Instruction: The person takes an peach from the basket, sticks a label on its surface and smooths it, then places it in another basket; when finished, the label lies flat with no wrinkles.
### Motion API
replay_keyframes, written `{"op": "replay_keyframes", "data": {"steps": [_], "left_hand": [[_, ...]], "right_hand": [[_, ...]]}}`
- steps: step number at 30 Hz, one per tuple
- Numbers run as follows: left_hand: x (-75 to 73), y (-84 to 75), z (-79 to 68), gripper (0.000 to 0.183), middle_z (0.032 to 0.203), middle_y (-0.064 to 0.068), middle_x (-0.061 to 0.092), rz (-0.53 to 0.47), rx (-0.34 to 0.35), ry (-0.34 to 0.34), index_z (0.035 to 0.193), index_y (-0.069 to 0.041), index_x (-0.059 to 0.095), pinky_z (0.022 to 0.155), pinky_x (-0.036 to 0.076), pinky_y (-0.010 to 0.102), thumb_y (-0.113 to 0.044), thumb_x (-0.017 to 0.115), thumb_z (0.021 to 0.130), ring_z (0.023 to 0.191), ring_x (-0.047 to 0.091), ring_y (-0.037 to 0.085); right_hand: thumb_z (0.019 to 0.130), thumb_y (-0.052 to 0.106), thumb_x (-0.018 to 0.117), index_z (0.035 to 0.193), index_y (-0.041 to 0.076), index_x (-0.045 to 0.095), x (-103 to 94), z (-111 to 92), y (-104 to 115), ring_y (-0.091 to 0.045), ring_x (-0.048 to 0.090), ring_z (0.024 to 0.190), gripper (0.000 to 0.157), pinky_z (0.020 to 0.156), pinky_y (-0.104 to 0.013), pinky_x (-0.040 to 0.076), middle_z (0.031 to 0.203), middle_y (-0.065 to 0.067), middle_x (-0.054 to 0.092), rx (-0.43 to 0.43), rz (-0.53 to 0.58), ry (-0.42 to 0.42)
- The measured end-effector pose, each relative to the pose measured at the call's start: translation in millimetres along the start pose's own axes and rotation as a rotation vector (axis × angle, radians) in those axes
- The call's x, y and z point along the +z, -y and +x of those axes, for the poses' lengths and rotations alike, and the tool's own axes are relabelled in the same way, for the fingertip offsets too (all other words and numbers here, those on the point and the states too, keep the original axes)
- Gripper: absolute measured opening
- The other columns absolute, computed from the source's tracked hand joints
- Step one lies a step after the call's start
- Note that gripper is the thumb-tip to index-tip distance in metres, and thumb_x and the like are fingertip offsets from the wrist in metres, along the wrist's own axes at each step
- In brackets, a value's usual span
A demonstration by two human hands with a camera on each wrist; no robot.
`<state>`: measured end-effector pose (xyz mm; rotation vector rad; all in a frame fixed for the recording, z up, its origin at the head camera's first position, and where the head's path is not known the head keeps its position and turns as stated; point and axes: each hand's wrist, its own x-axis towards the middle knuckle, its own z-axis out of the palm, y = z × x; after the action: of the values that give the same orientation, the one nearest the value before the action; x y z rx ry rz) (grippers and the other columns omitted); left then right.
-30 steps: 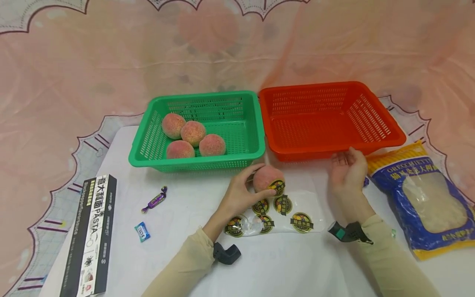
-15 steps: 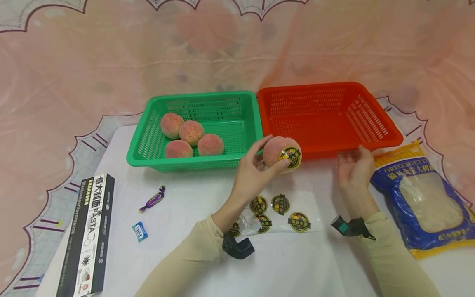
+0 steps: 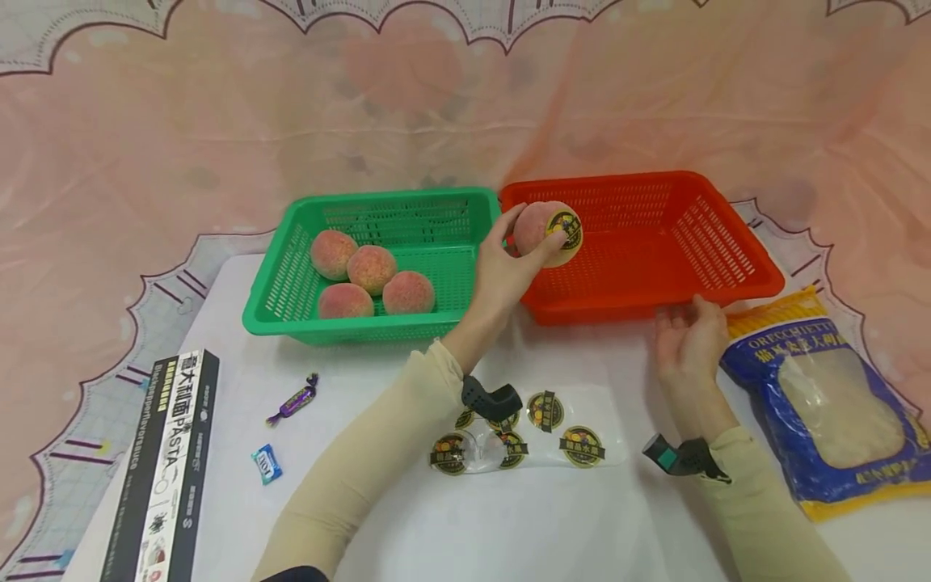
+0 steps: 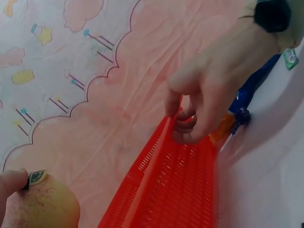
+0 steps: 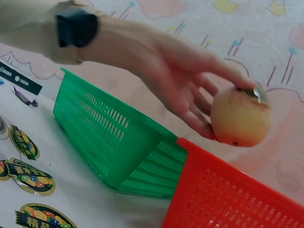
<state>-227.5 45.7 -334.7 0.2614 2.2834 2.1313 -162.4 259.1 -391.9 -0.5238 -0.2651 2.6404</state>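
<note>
My left hand [image 3: 507,263] grips a peach [image 3: 531,229] above the left end of the red basket [image 3: 647,311]. A round black-and-gold sticker [image 3: 572,229] shows on this peach, with my thumb against it. In the right wrist view, fingers and thumb hold the peach [image 5: 241,118] higher than the basket rims. My right hand [image 3: 687,347] holds the front rim of the red basket near its right corner; in the left wrist view its fingers curl over the rim [image 4: 164,137]. Several more peaches [image 3: 372,269] lie in the green basket [image 3: 378,327] to the left.
A clear sheet of round stickers [image 3: 611,449] lies on the white table. At left are a black-and-white pasta box [image 3: 163,469], a purple-wrapped candy [image 3: 294,401] and a small blue packet [image 3: 267,465]. A blue-and-yellow pasta bag [image 3: 836,404] lies at right.
My left hand has lifted the stickered peach from over the sticker sheet, up and forward to above the red basket. My right hand has stayed at the basket's front rim.
</note>
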Motion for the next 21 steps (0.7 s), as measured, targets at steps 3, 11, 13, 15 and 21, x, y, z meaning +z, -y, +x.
{"op": "replay_keyframes", "data": {"steps": [3,11,13,15,21], "left_hand": [[6.9,0.1,15.0,0.064,0.123,-0.008,0.047,-0.003,-0.036,-0.032,0.127,-0.030,0.042,0.079,0.050,0.024,-0.044,0.069,0.071,0.104,0.051,0.012],[34.0,10.1,51.5,0.065,0.120,-0.006,0.050,0.095,-0.129,-0.133,0.128,-0.027,0.041,0.087,0.047,0.030,-0.044,0.068,0.072,0.104,0.050,0.012],[40.3,12.7,59.2,0.065,0.120,-0.006,0.051,0.108,-0.161,-0.147,0.128,-0.026,0.041,0.087,0.047,0.030,-0.044,0.069,0.072,0.103,0.051,0.012],[45.5,14.0,65.8,0.064,0.119,-0.007,0.051,0.102,-0.200,-0.165,0.126,-0.027,0.042,0.086,0.047,0.029,-0.043,0.070,0.071,0.103,0.051,0.012],[54.7,18.2,80.7,0.060,0.117,-0.005,0.052,0.052,-0.292,-0.211,0.121,-0.026,0.044,0.085,0.047,0.030,-0.037,0.073,0.070,0.104,0.050,0.014]], "right_hand": [[0.088,0.000,0.045,0.115,0.021,0.036,0.7,0,0,-0.016,0.040,0.116,0.035,0.106,-0.032,0.028,0.117,0.001,0.042,-0.007,0.003,-0.002],[0.088,0.001,0.048,0.115,0.023,0.037,-1.3,-1,-2,-0.015,0.042,0.116,0.037,0.105,-0.032,0.031,0.119,0.002,0.042,-0.017,-0.024,-0.007],[0.087,0.001,0.049,0.116,0.023,0.037,-2.0,-3,-3,-0.016,0.043,0.115,0.038,0.103,-0.032,0.033,0.119,0.002,0.043,-0.018,-0.022,-0.007],[0.087,0.001,0.051,0.117,0.023,0.038,-2.5,-5,-3,-0.015,0.043,0.116,0.039,0.101,-0.032,0.036,0.121,0.002,0.043,-0.017,-0.017,-0.007],[0.086,0.001,0.051,0.119,0.023,0.038,-1.8,-7,-4,-0.015,0.042,0.116,0.041,0.099,-0.031,0.037,0.123,0.002,0.043,-0.012,-0.017,0.002]]}}
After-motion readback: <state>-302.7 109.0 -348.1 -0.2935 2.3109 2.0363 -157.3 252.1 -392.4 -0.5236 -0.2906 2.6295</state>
